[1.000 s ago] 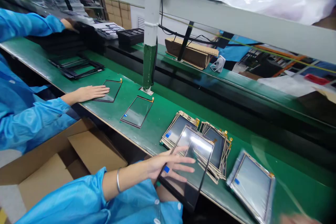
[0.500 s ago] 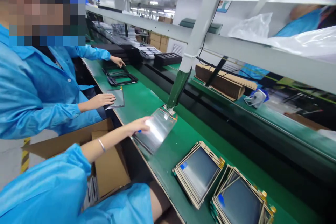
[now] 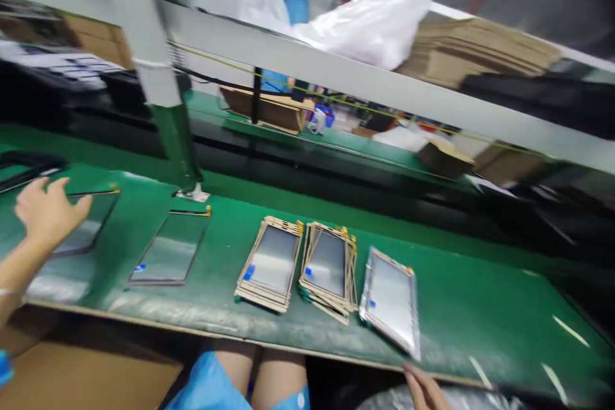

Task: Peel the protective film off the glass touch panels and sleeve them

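My left hand [image 3: 52, 211] is raised at the far left, fingers spread and holding nothing. It partly covers a glass panel [image 3: 98, 224] with a dark border. To its right another thin glass panel [image 3: 168, 246] with a blue tab lies flat on the green bench. My right hand [image 3: 425, 387] shows only in part at the bottom edge, fingers stretched out, close below the corner of a screen panel [image 3: 391, 301] with a shiny silvery edge. I cannot tell whether they touch. Between the hands stand two stacks of framed screens, a left stack [image 3: 269, 262] and a right stack [image 3: 329, 269].
A green-and-white post [image 3: 175, 134] rises from the back of the bench [image 3: 480, 314]. Black frames [image 3: 29, 163] lie at the far left. An open cardboard box [image 3: 96, 371] is below the front edge. Clear plastic [image 3: 398, 397] lies under my right hand.
The view has swung right. My left hand has let go of the glass panel, which now lies flat on the bench, and moved left. My right hand and the silvery-edged panel have come into view.
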Demonstrator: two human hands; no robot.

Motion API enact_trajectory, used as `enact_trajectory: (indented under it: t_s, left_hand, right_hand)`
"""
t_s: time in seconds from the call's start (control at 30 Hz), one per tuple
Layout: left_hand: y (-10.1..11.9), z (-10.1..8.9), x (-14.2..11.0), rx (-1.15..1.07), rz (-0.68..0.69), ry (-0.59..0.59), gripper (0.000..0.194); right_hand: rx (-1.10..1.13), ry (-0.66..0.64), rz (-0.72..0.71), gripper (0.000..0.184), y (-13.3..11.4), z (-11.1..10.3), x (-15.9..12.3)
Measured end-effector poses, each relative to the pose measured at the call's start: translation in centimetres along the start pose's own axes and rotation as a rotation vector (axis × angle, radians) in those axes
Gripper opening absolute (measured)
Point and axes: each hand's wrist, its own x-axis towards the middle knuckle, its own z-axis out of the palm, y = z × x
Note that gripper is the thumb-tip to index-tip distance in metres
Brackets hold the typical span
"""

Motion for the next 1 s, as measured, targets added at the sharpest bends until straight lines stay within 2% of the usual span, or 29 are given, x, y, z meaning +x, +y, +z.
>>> enact_trajectory:
  t_s: [0.03,0.1,0.13,0.17,0.2,0.23,0.33,0.43,0.53,0.63,0.77,1.0]
  left_hand:
    - [2.4,1.3,-1.4,-0.124,0.106,-0.018,0.044]
    - [8.3,3.7,-6.0,-0.487,0.304,-0.309,0.043]
    - [11.5,4.8,-9.2,-0.693,0.330,-0.540,0.042]
    - [14.7,5.7,-12.6,-0.852,0.321,-0.884,0.041]
    - [17.9,6.4,-16.3,-0.888,0.363,-1.085,0.039]
    - [20.9,7.1,-19.9,-0.900,0.394,-1.226,0.035]
    - [28.2,8.7,-29.2,-0.894,0.410,-1.516,0.027]
    - [32.5,10.4,-34.8,-0.832,0.372,-1.612,0.022]
    - [34.4,12.3,-37.4,-0.736,0.341,-1.612,0.027]
    - [35.3,14.1,-38.2,-0.620,0.335,-1.582,0.032]
    - [36.7,15.9,-38.0,-0.452,0.379,-1.550,0.033]
    - [38.9,16.9,-37.6,-0.247,0.503,-1.470,0.033]
  right_hand:
    - [-0.016,0.022,0.000,0.045,0.5,0.1,0.2]
    - [-0.068,0.085,-0.027,0.054,1.3,0.9,1.9]
    - [-0.090,0.139,-0.017,0.055,1.6,1.4,3.2]
    - [-0.111,0.186,-0.003,0.056,1.9,1.9,4.6]
    - [-0.132,0.230,0.018,0.057,2.3,2.3,6.0]
    - [-0.146,0.262,0.045,0.057,2.8,2.6,7.3]
    - [-0.155,0.299,0.117,0.057,4.1,3.0,9.8]
    - [-0.119,0.294,0.144,0.053,5.2,3.2,10.4]
    - [-0.067,0.290,0.133,0.052,5.7,3.3,9.7]
    - [-0.025,0.301,0.121,0.056,5.4,3.7,8.8]
    - [0.024,0.319,0.113,0.057,5.1,4.2,8.0]
    - [0.107,0.304,0.160,0.058,5.9,4.1,8.7]
